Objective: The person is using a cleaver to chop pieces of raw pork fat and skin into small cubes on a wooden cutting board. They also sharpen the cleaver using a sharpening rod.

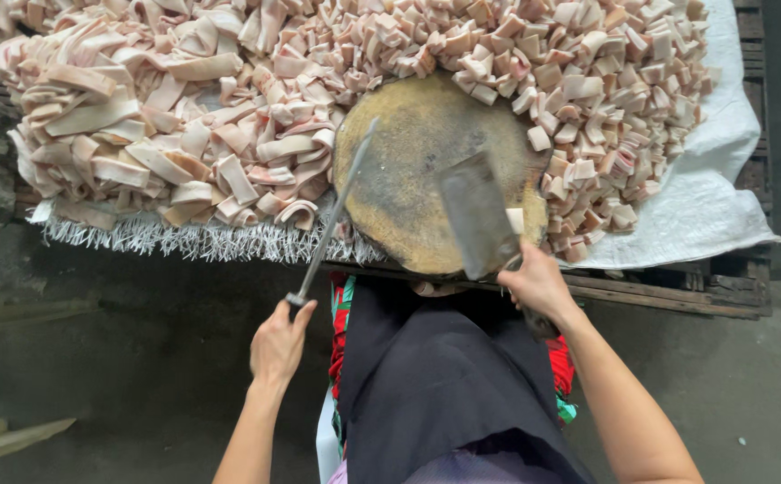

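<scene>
Head view: a low wooden-slat table (722, 291) over a grey concrete floor (139, 358) carries a white woven sack sheet (713, 188) heaped with pale pink strips and cubes of pork skin (229, 116) around a round worn wooden chopping block (408, 170). The left hand (278, 345) is closed around a long grey sharpening steel (332, 220) angled up over the block; the right hand (538, 282) grips a broad steel cleaver (478, 215), blade raised. A slip along the steel could bring the edge to the left fingers.

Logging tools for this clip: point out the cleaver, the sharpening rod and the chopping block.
cleaver (477, 213), head view, flat of the blade.
sharpening rod (336, 211), head view, middle of the shaft.
chopping block (408, 152), head view, bare top surface.
</scene>
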